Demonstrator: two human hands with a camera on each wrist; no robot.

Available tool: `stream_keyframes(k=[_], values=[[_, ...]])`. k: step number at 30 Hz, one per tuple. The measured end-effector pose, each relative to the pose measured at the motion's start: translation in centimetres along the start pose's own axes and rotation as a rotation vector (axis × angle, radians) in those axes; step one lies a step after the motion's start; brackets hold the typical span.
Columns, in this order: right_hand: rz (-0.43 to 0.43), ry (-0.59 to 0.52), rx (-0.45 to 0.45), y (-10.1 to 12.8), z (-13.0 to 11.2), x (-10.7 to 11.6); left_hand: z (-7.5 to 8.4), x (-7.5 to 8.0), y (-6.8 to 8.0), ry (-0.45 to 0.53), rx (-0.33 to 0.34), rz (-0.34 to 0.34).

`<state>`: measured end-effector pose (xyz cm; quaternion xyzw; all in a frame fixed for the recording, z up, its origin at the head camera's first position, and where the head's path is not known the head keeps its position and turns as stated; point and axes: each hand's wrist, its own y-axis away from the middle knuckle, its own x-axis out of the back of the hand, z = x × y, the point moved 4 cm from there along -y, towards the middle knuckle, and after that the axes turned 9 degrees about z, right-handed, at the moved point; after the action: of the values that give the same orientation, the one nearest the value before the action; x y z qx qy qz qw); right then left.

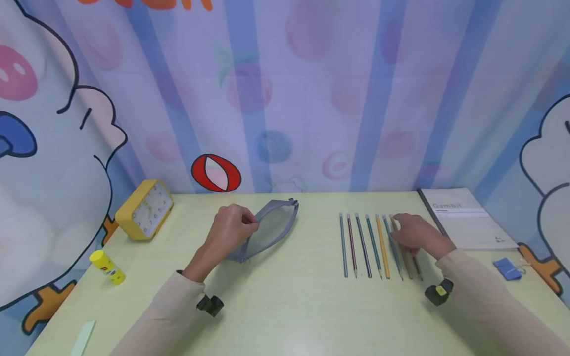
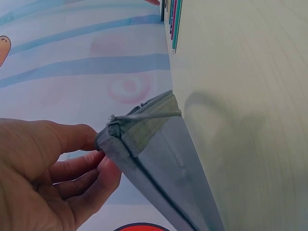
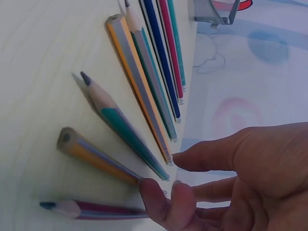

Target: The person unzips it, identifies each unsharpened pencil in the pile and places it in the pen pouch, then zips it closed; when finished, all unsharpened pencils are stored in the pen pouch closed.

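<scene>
My left hand (image 1: 228, 228) pinches the edge of a grey mesh zip pouch (image 2: 166, 166) between thumb and fingers. In the head view the pouch stands tilted on the table, its mouth spread. Right of it lies a row of several pencils, among them a yellow pencil (image 1: 382, 247) and a dark blue pencil (image 1: 362, 245). Over the row's right end is my right hand (image 1: 414, 233), thumb and fingers apart. In the right wrist view its fingertips overlap the eraser ends of an unsharpened yellow pencil (image 3: 98, 159) and a dark red pencil (image 3: 108, 211); contact is unclear.
A yellow clock (image 1: 144, 210) and a yellow glue stick (image 1: 107, 267) are at the left, with a pale green strip (image 1: 83, 338) nearer me. At the right lie a notebook (image 1: 472, 220) and a small blue item (image 1: 506, 269). A patterned curtain (image 1: 307, 99) hangs behind the table.
</scene>
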<state>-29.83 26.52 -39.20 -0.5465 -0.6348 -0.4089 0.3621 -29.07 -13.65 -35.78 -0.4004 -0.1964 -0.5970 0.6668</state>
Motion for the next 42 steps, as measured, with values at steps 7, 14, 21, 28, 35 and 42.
stream_keyframes(k=[7, 14, 21, 28, 35, 42], values=[[-0.024, 0.039, -0.042, -0.7, 0.3, -0.8, 0.1, 0.1, 0.0, -0.006, -0.006, 0.001], [-0.017, 0.109, -0.043, -0.9, 0.2, -1.5, 0.1, 0.0, 0.1, -0.001, -0.008, -0.003], [-0.002, 0.143, -0.065, -1.1, 0.2, -1.6, 0.0, 0.1, 0.1, -0.009, -0.009, -0.005], [0.018, 0.187, -0.051, -1.3, -0.3, -1.6, 0.0, 0.1, 0.1, -0.021, -0.005, -0.007], [0.048, 0.173, -0.031, -1.5, -0.3, -1.4, 0.1, 0.1, 0.0, -0.019, -0.002, -0.007], [0.078, 0.038, 0.028, -1.5, -0.6, -0.3, 0.0, 0.0, 0.0, -0.019, 0.007, -0.013]])
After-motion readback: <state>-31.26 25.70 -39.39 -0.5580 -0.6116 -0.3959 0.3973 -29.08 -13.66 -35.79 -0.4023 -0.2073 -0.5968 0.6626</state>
